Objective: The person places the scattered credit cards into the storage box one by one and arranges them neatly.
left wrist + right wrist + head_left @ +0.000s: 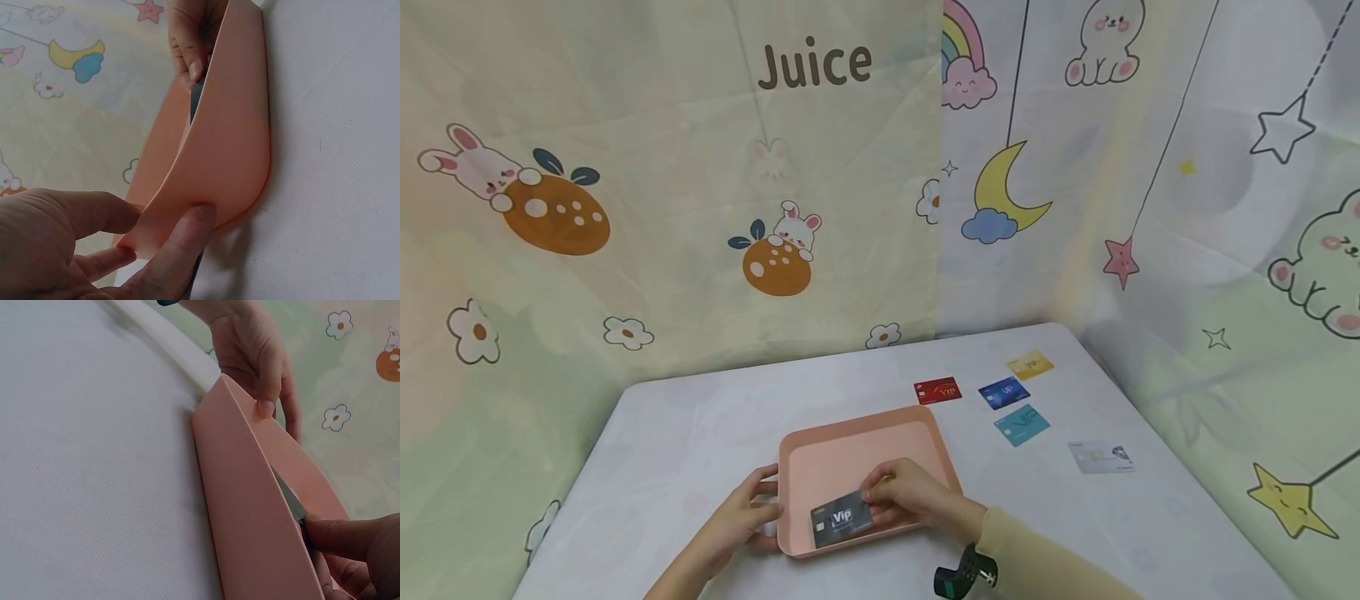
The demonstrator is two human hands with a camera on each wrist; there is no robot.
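Note:
A pink tray (850,433) with raised walls lies on the table. Between thumb and fingers, my right hand (910,492) pinches the right end of a dark grey card (841,518) printed "Vip". That card is over the tray's front left part, mostly hidden behind the front wall in both wrist views. At the tray's left side, my left hand (741,517) touches the wall with spread, fairly straight fingers. Its thumb (187,234) presses the wall in the left wrist view.
Right of the tray lie a red card (937,391), a blue card (1004,392), a yellow card (1030,364), a teal card (1022,425) and a silvery card (1101,457). The white table (700,433) meets printed curtains (670,275) behind. A black watch (966,573) is on my right wrist.

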